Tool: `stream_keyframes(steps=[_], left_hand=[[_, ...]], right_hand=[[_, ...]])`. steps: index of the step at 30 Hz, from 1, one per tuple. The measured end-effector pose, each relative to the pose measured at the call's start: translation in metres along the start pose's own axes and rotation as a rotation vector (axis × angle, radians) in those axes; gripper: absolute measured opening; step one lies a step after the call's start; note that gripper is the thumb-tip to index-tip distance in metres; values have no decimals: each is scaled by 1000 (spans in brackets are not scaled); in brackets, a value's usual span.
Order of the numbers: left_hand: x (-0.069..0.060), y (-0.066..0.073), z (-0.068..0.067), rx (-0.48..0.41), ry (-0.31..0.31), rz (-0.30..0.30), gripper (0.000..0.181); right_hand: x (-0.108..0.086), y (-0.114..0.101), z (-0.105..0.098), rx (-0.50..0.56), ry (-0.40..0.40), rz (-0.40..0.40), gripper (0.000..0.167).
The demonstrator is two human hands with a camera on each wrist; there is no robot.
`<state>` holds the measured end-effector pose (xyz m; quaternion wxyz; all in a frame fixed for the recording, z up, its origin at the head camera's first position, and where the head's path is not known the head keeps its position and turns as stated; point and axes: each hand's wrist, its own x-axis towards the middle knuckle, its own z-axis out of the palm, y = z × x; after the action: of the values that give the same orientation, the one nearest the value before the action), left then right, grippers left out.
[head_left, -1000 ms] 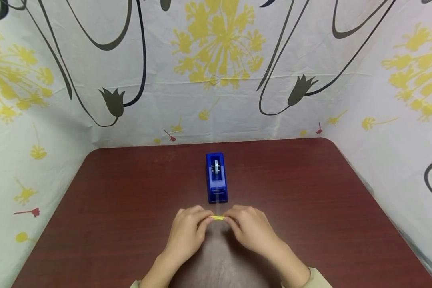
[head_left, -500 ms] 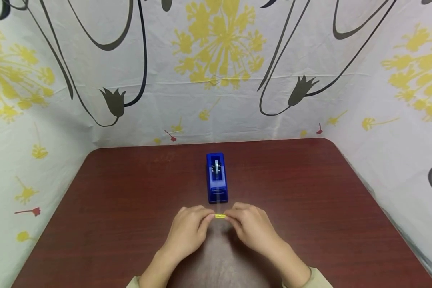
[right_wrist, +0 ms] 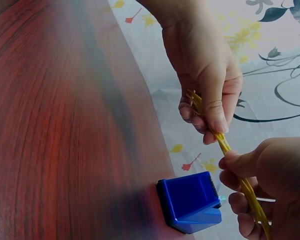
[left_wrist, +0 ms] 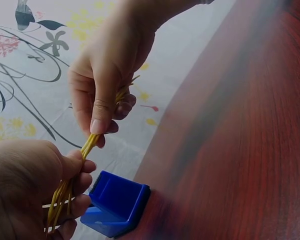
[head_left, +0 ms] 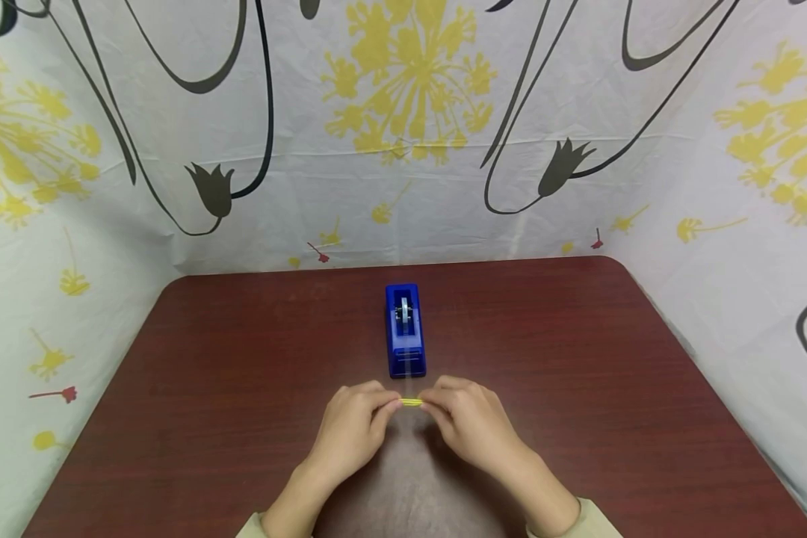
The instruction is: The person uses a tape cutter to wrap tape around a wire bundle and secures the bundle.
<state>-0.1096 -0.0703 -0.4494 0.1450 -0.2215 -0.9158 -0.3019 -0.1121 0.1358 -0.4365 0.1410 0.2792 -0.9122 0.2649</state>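
Between my hands lies a short bundle of thin yellow strands (head_left: 412,402), held level above the table. My left hand (head_left: 350,426) pinches its left part between thumb and fingers, and my right hand (head_left: 467,418) pinches the right part. The fingertips are a small gap apart. In the left wrist view, loose ends of the yellow strands (left_wrist: 65,192) show past the left fingers, while others poke out behind the right hand (left_wrist: 112,65). Just beyond the hands stands a blue tape dispenser (head_left: 405,332), its serrated edge facing me; neither hand touches it.
The dark red-brown wooden table (head_left: 255,351) reaches back to a white cloth (head_left: 296,202) printed with flowers, which hangs on the far side and both flanks. A faint pale streak runs from the dispenser toward the bundle; tape or glare, I cannot tell.
Both hands stay almost still and keep their pinch on the yellow bundle. The bundle has shifted very slightly forward and to the right.
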Motion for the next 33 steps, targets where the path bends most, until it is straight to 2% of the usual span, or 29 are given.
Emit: stream_keyframes(steps=[6, 14, 22, 33], left_hand=[[0, -2, 2, -20, 2, -18, 6], [0, -2, 4, -36, 18, -22, 5], [0, -2, 3, 2, 10, -4, 5], [3, 1, -2, 84, -53, 32, 12]], right_hand=[[2, -3, -1, -19, -17, 23, 4], [5, -5, -2, -64, -47, 4, 4], [5, -4, -1, -45, -26, -3, 4], [4, -4, -1, -56, 18, -28, 5]])
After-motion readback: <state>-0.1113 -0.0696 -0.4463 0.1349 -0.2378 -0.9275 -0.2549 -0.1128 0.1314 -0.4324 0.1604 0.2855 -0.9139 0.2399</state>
